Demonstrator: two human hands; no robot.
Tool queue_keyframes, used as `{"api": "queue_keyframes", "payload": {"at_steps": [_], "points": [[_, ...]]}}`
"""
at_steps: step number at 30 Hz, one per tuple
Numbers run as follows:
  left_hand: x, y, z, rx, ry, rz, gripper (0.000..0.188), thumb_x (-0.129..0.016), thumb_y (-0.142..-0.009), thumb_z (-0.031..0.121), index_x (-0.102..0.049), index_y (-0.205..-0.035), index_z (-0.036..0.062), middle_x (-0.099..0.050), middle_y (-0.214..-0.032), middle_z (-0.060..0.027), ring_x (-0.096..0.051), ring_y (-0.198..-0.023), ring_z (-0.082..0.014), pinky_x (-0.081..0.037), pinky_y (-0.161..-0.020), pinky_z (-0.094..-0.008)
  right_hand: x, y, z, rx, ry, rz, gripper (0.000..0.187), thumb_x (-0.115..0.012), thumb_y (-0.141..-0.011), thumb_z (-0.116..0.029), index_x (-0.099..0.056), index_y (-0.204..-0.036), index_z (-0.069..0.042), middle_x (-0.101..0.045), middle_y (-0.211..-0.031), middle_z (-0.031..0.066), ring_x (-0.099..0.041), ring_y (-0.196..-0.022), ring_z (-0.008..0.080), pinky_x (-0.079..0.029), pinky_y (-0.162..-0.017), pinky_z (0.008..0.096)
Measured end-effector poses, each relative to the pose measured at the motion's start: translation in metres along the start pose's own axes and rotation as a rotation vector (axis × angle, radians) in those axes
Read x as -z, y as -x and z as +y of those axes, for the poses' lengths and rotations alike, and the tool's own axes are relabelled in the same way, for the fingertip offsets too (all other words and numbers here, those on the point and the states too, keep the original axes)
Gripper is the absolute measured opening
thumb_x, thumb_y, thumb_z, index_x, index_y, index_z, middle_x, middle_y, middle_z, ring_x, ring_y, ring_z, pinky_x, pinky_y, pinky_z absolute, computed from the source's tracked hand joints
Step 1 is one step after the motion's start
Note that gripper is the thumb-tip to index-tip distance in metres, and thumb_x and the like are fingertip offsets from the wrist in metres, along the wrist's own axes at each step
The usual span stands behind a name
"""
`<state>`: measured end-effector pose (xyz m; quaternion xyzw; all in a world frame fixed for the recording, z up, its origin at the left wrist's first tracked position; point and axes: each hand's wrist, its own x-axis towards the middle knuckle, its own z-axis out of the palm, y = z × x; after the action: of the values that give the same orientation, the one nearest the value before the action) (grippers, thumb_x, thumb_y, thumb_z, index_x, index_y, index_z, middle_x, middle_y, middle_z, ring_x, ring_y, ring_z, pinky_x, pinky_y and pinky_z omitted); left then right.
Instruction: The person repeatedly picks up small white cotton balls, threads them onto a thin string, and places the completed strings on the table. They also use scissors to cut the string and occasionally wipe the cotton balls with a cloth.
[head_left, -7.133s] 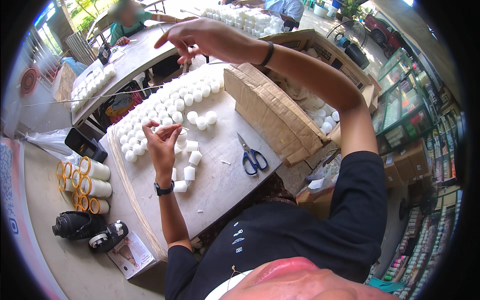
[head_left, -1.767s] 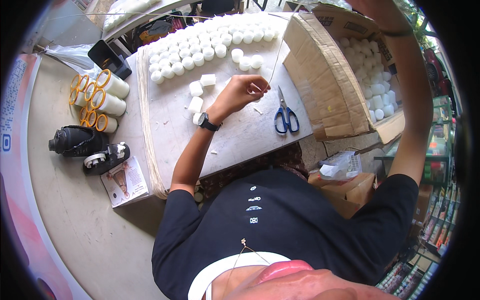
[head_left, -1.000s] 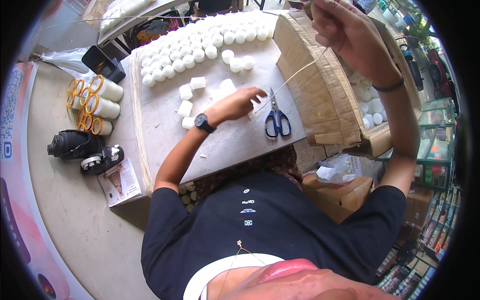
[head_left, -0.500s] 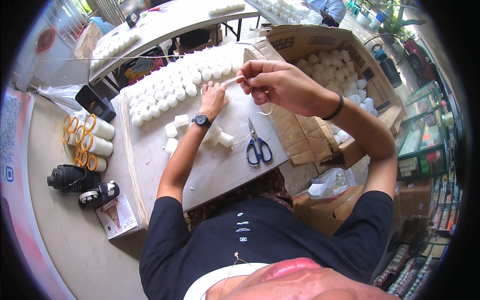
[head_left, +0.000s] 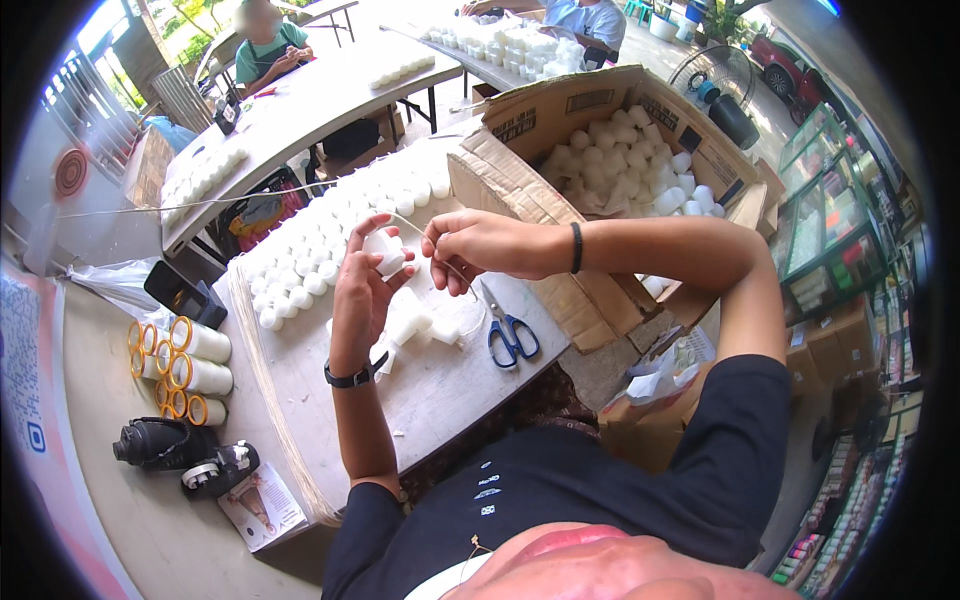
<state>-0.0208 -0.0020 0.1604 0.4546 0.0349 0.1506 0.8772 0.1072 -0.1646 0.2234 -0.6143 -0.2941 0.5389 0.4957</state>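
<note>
Worktable point(head_left: 430, 402): pale top, rows of white candle-like cylinders point(head_left: 328, 270) beyond the blue-handled scissors point(head_left: 501, 318).
Cardboard box point(head_left: 510, 190): beyond the scissors, holding more cylinders.
Left hand point(head_left: 361, 290): grasping one white cylinder point(head_left: 381, 252) left of the scissors.
Right hand point(head_left: 465, 245): pinching a pale cord point(head_left: 410, 221) near the scissors.

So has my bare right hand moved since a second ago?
Yes: your right hand moved left and down in view, against the brown cardboard box.
</note>
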Motion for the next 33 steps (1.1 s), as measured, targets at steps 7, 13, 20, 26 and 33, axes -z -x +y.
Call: {"api": "queue_keyframes", "payload": {"at_steps": [7, 13, 20, 26, 33], "points": [[0.025, 0.013, -0.002, -0.274, -0.363, 0.26, 0.022, -0.064, -0.099, 0.027, -0.064, -0.107, 0.0061, -0.061, -0.113, -0.0029, -0.06, -0.079, -0.0082, -0.047, -0.069, -0.0216, -0.029, -0.037, -0.003, 0.113, 0.278, -0.078, 0.014, -0.041, -0.098, -0.009, -0.051, -0.106, -0.002, -0.065, -0.078, 0.0073, -0.063, -0.061, 0.0146, -0.05, -0.057, 0.0266], [0.038, 0.01, 0.008, -0.415, -0.62, 0.315, 0.014, -0.069, -0.095, 0.016, -0.068, -0.101, 0.0033, -0.06, -0.108, -0.0056, -0.059, -0.092, -0.01, -0.046, -0.067, -0.0216, -0.022, -0.038, -0.004, 0.171, 0.269, -0.212, 0.027, -0.058, -0.097, -0.008, -0.049, -0.121, 0.001, -0.065, -0.096, 0.0071, -0.064, -0.087, 0.0111, -0.053, -0.077, 0.0265], [0.021, 0.017, 0.011, -0.575, -0.802, 0.336, 0.013, -0.072, -0.091, 0.015, -0.07, -0.096, 0.0029, -0.061, -0.105, -0.0102, -0.057, -0.105, -0.0212, -0.044, -0.09, -0.0326, -0.022, -0.037, -0.007, 0.166, 0.255, -0.248, 0.046, -0.071, -0.087, -0.002, -0.049, -0.127, -0.001, -0.065, -0.104, 0.0083, -0.062, -0.094, 0.0116, -0.05, -0.085, 0.0255], [0.016, 0.02, 0.021, -0.615, -0.99, 0.286, 0.012, -0.077, -0.085, 0.012, -0.073, -0.095, 0.0063, -0.061, -0.102, -0.0092, -0.06, -0.1, -0.0216, -0.047, -0.085, -0.034, -0.025, -0.039, -0.008, 0.175, 0.122, -0.25, 0.037, -0.068, -0.093, -0.01, -0.051, -0.124, 0.0, -0.063, -0.101, 0.0051, -0.061, -0.09, 0.0099, -0.051, -0.082, 0.0253], [0.012, 0.022, 0.021, -0.624, -1.061, 0.203, 0.022, -0.076, -0.083, 0.002, -0.07, -0.104, 0.005, -0.061, -0.107, -0.0089, -0.06, -0.102, -0.0208, -0.047, -0.088, -0.0348, -0.021, -0.041, -0.009, 0.16, -0.009, -0.148, 0.025, -0.056, -0.103, -0.025, -0.06, -0.113, -0.002, -0.061, -0.087, -0.0006, -0.046, -0.07, 0.0027, -0.041, -0.063, 0.0195]]}}
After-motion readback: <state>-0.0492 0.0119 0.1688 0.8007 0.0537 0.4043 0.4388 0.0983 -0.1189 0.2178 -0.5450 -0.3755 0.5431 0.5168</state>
